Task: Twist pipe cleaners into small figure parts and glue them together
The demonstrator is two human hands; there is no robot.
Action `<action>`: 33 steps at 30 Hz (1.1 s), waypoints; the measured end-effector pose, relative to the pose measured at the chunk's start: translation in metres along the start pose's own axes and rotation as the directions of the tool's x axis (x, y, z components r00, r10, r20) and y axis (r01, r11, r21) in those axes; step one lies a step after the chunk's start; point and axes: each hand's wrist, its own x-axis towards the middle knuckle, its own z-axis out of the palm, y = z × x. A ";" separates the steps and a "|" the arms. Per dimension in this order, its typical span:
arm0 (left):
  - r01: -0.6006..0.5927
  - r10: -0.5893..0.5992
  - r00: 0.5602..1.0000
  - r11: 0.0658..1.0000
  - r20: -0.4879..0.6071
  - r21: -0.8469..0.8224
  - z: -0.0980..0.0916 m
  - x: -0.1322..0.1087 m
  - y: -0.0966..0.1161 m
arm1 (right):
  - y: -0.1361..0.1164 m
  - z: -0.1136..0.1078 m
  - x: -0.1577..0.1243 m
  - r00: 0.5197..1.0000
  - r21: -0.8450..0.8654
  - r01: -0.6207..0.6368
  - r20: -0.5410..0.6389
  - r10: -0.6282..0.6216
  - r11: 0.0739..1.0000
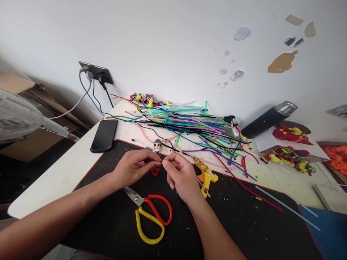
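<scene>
Fingertips nearly meeting, my left hand [137, 167] and my right hand [181, 177] both pinch at a tiny piece above the black mat [108, 216]. What it is cannot be made out. Just below the fingertips lie small red curled pieces [155, 171]. Behind the hands stands a small doll head [157, 145] with a colourful top. Scissors [150, 213] with one red and one yellow handle rest on the mat, nearer to me. Right of my right hand is a yellow glue gun [208, 178], partly hidden by the hand.
A heap of coloured pipe cleaners [189, 124] spreads along the wall. A phone [104, 135] lies at the left, a fan [21, 112] beyond it. At the right, a black flask [267, 119] lies tilted near finished figures [287, 159]. Cords hang from a socket [96, 72].
</scene>
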 end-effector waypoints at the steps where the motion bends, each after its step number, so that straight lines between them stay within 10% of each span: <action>1: -0.004 0.004 1.000 1.000 -0.002 0.000 0.000 0.000 0.000 | 0.000 0.000 0.000 1.000 0.000 0.001 0.001 -0.001 1.000; 33: -0.206 0.192 0.965 0.976 0.179 0.066 -0.015 0.007 -0.005 | -0.001 0.000 0.000 0.999 -0.019 -0.035 0.039 0.036 0.999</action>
